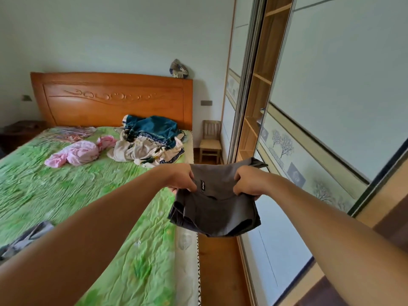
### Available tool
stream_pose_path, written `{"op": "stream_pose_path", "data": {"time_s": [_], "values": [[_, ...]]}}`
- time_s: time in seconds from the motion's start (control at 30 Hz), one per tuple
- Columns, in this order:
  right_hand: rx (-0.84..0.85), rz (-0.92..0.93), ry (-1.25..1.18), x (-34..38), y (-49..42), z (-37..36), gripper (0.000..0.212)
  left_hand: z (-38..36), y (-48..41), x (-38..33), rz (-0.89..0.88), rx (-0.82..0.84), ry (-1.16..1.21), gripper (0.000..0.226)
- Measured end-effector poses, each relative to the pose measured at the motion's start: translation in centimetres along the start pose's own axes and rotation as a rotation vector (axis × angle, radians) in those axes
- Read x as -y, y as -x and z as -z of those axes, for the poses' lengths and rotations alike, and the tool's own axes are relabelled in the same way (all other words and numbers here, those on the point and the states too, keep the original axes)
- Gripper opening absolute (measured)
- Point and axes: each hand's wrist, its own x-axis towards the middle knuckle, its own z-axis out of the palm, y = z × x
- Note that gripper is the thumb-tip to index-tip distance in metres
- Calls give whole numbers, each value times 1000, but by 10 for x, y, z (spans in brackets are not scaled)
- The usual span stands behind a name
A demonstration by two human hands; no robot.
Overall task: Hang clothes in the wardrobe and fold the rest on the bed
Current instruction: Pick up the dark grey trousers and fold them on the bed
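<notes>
Grey shorts [215, 206] are hanging from the left hand [182, 178] and right hand [248, 183], both pinching the waistband. Folding should go best with edges squared over the bed [66, 184].

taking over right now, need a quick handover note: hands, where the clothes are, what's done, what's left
Left hand and right hand: both grip the top edge of the dark grey fabric garment with a small black label, held up in the air.
On the green quilted bed: crumpled pink garment, teal-and-cream clothes heap, grey piece at the near corner.
Sliding-door wardrobe with wooden shelves: open, nothing seen hung.
Done: no clearly folded item in view.
Left: all of these.
</notes>
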Motion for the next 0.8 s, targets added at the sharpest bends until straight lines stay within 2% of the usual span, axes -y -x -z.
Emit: {"op": "stream_pose_path", "data": {"time_s": [0.03,0.13,0.23,0.57,0.8], "values": [[-8,6,2,-4,-9,5,9,2,-10,-3,0,3,-4,31],[-35,1,14,-14,-44,25,22,13,-50,-10,-4,17,6,29],[-38,1,43,-24,-96,46,15,34,-104,-14,-4,19,-13,22],[-52,6,65,-3,-322,155,21,164,-313,-9,1,-32,-23,26],[-67,9,104,-1,-409,221,24,234,-406,-34,-14,9,-63,22]]}}
